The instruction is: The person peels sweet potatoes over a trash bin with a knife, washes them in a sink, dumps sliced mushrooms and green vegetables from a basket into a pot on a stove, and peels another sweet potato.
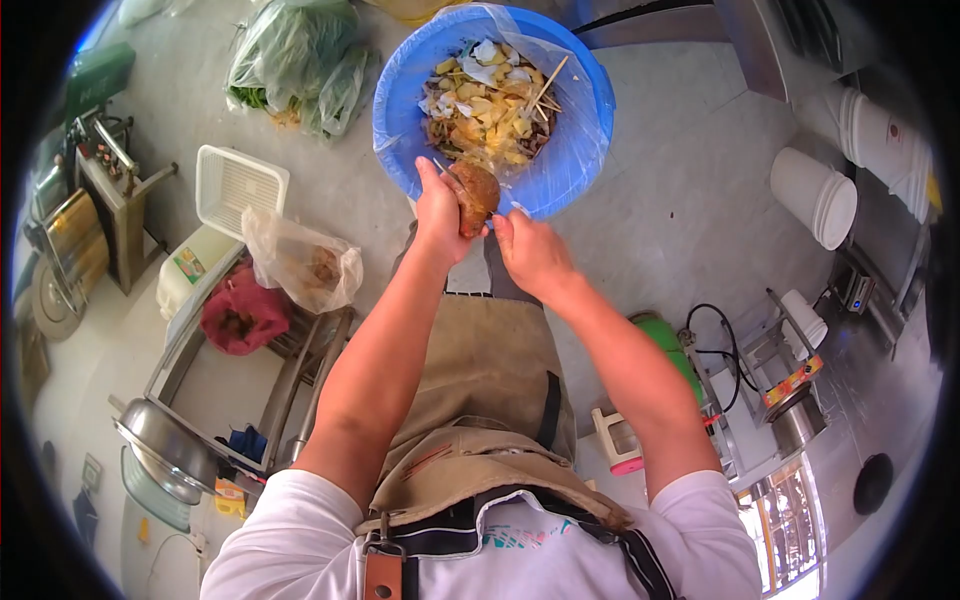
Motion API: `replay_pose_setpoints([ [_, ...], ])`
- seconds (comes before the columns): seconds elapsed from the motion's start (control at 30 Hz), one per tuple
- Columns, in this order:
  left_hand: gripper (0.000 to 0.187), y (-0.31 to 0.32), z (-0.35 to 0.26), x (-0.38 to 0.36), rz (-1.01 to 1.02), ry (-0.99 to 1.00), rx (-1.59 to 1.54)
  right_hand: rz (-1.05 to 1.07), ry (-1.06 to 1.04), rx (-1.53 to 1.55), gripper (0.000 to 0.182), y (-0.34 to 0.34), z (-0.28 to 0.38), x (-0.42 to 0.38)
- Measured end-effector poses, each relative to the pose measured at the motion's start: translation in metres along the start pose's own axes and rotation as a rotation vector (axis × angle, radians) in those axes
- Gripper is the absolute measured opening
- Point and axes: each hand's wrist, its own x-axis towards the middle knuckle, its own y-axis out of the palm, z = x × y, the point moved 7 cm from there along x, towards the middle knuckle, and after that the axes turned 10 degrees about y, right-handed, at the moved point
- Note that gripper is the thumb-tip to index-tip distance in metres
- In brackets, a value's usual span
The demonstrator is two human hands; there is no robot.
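Note:
My left hand [443,212] is wrapped round a rough brown root vegetable [477,193] just over the near rim of a blue bin [395,130]. To its right, my right hand [530,250] has its fingers closed at the lower right side of the vegetable; only a small blue bit shows at the fingertips, and what they grip is too small to name. Inside the bin, lined with clear plastic, lie yellowish peelings [490,125], crumpled white scraps and wooden sticks [550,85].
Plastic-wrapped greens [290,60] lie on the floor [680,160] at upper left. Below them are a white basket [243,188], a clear bag [300,262] and a red sack [240,312] by a metal frame. White buckets [815,198] stand at right, near a green object [668,350].

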Motion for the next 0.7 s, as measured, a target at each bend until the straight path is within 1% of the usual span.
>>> replay_pose_setpoints([
  [0.1, 0.059, 0.003, 0.001, 0.006, 0.322, 0.09, -0.021, 0.016, 0.009, 0.197, 0.044, -0.001, 0.001, 0.001],
  [0.17, 0.051, 0.001, -0.006, 0.004, 0.44, 0.248, 0.119, 0.064, 0.021, 0.246, 0.045, -0.005, 0.001, 0.004],
  [0.2, 0.05, 0.001, -0.011, 0.001, 0.497, 0.326, 0.192, 0.088, 0.028, 0.272, 0.046, -0.007, 0.001, 0.005],
  [0.23, 0.05, -0.001, -0.011, 0.004, 0.536, 0.282, 0.155, 0.108, 0.011, 0.261, 0.047, -0.008, 0.003, 0.005],
  [0.3, 0.057, -0.003, -0.012, 0.006, 0.606, 0.186, 0.079, 0.157, -0.016, 0.24, 0.049, -0.007, 0.007, 0.002],
  [0.4, 0.053, -0.003, -0.019, -0.005, 0.644, 0.167, 0.065, 0.235, -0.054, 0.397, 0.054, -0.002, 0.008, -0.001],
  [0.5, 0.053, -0.004, -0.018, -0.007, 0.712, 0.14, 0.069, 0.351, -0.016, 0.526, 0.056, -0.002, 0.009, -0.002],
  [0.6, 0.053, -0.002, -0.021, -0.011, 0.723, 0.135, 0.067, 0.527, 0.115, 0.676, 0.055, 0.005, 0.002, -0.003],
  [0.7, 0.051, -0.002, -0.018, -0.009, 0.697, 0.106, 0.044, 0.679, 0.288, 0.746, 0.054, 0.004, -0.001, -0.008],
])
